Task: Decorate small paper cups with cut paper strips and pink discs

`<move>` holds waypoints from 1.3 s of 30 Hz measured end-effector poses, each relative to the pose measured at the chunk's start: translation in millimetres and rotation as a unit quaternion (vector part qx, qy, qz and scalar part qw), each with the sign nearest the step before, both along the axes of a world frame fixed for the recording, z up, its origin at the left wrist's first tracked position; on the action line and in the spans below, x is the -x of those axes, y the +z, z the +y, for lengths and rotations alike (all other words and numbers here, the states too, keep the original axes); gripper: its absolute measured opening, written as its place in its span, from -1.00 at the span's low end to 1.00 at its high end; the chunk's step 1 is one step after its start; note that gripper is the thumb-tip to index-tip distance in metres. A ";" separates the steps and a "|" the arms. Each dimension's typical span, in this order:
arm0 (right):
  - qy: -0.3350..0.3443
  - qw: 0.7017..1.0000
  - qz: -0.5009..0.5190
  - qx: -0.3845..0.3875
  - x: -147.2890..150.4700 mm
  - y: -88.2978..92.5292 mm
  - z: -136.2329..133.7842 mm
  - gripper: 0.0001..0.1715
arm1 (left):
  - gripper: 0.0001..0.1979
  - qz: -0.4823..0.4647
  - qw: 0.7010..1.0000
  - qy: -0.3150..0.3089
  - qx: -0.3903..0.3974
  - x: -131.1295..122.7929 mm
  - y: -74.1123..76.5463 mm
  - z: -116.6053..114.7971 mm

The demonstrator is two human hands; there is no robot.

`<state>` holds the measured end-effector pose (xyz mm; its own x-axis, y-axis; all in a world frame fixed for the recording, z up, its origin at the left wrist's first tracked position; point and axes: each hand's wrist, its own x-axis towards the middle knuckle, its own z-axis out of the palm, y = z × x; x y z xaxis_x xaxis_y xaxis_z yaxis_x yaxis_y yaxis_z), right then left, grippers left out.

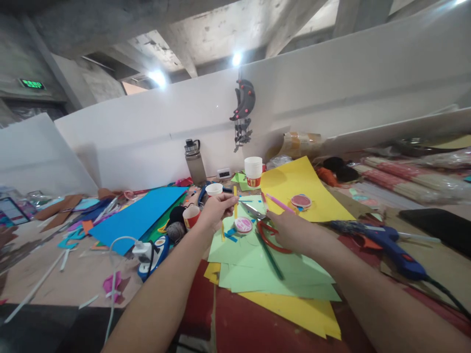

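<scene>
My left hand [215, 211] is raised over the table with its fingers pinched on a thin yellow paper strip [235, 203] that hangs down from them. My right hand [289, 231] is closed on red-handled scissors [265, 230], whose blades [253, 210] point toward the strip. Under both hands lie stacked light-green sheets [257, 264] on yellow sheets [305, 314]. A small round pink-and-white disc [243, 224] rests on the green paper between the hands.
A blue glue gun [390, 245] lies at the right. A big yellow sheet [301, 189] with a red disc [300, 201], stacked paper cups [253, 171], a grey bottle [195, 162], a blue sheet [140, 215] and scraps surround the work area. A white wall panel stands behind.
</scene>
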<state>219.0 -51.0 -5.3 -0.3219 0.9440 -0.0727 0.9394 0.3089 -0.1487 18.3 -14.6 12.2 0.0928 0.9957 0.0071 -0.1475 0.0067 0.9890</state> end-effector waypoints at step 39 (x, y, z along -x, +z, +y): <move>0.003 0.750 0.661 -0.033 19.3 6.1 -1.1 -0.53 | -0.67 -0.113 0.993 -0.020 0.003 -8.8 4.2 -7.8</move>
